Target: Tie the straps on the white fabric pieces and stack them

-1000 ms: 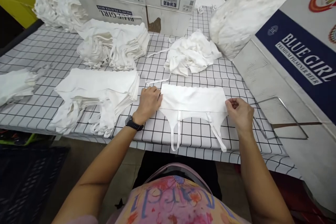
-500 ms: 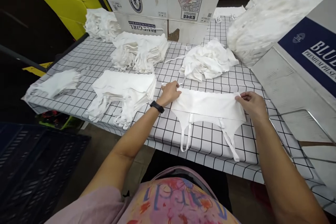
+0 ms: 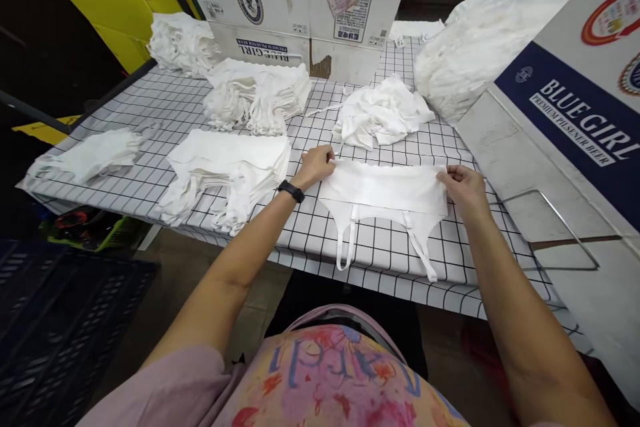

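A: Where's the piece?
B: White garment spread flat on the checked worktop, close to the front edge, between a neat stack and a bent wire.
A: Hands?
B: Left hand closed on its upper left corner; right hand pinching the upper right, thumb against finger.
A: Likely trouble?
B: Uneven pull, I'd judge. Soft cloth; one side tugged harder would skew the top edge.
A: Straps?
B: Loose, pointing toward the edge. Could twist or fold under if the piece is lifted carelessly.
A: Anything else?
B: Crumpled heap just beyond; a stray strap there might tangle. Wire near the right forearm: possible snag.
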{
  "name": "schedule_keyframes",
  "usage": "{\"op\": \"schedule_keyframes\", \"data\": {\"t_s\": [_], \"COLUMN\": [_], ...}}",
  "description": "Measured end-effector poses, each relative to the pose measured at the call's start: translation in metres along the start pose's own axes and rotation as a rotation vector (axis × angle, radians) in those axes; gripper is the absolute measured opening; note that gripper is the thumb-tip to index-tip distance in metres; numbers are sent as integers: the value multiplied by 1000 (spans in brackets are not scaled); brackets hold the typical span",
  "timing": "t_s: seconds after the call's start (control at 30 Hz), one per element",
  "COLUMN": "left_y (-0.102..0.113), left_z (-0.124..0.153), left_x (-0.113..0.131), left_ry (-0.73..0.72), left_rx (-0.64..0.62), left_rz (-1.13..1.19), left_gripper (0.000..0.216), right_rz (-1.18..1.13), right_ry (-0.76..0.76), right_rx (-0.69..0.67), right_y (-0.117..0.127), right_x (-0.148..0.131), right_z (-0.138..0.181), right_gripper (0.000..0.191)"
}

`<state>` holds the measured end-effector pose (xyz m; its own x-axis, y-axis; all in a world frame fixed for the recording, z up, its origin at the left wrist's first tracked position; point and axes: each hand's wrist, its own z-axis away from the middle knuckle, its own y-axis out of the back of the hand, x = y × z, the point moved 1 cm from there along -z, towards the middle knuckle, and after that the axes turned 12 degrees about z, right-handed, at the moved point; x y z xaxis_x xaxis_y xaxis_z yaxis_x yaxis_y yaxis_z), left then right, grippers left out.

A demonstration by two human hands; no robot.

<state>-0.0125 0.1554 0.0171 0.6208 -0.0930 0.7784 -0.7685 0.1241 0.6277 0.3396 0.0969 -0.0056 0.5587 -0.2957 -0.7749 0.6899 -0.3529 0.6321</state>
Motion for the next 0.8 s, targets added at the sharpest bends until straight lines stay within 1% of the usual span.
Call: {"op": "schedule_keyframes", "data": {"t_s": [0.07, 0.17, 0.27, 0.33, 0.4, 0.5, 0.57, 0.67, 0.73, 0.8], "left_y": [5, 18, 36, 51, 66, 90, 105, 127, 140, 153], "left_z": [8, 18, 22, 20, 15, 5, -1, -8, -9, -9], "left_x": [1, 7, 23, 39, 57, 83, 97, 111, 117, 121], "left_ry": [-62, -125, -182, -234, -290, -366, -408, -463, -496, -528], "left_rx": [78, 176, 228, 260, 308, 373, 398, 420, 448, 490], "left_rz": [129, 353, 510, 536, 527, 517, 521, 544, 554, 542], "left_gripper": [12, 9, 11, 14, 18, 21, 19, 13, 13, 14], "right_rz": [-94, -236, -323, -327, -306, -299, -317, -299, -252, -209], "right_ry": [14, 57, 176, 260, 307, 356, 393, 455, 481, 489], "right_rx": [31, 95, 182, 249, 300, 341, 352, 365, 375, 389], "right_y": [9, 28, 52, 67, 80, 97, 106, 117, 121, 124], "right_x": [-10, -31, -58, -78, -99, -128, -144, -164, -174, -183], "right_z": [9, 25, 37, 40, 39, 31, 26, 19, 16, 16], "right_gripper": [23, 16, 12, 12, 12, 15, 17, 15, 12, 15]}}
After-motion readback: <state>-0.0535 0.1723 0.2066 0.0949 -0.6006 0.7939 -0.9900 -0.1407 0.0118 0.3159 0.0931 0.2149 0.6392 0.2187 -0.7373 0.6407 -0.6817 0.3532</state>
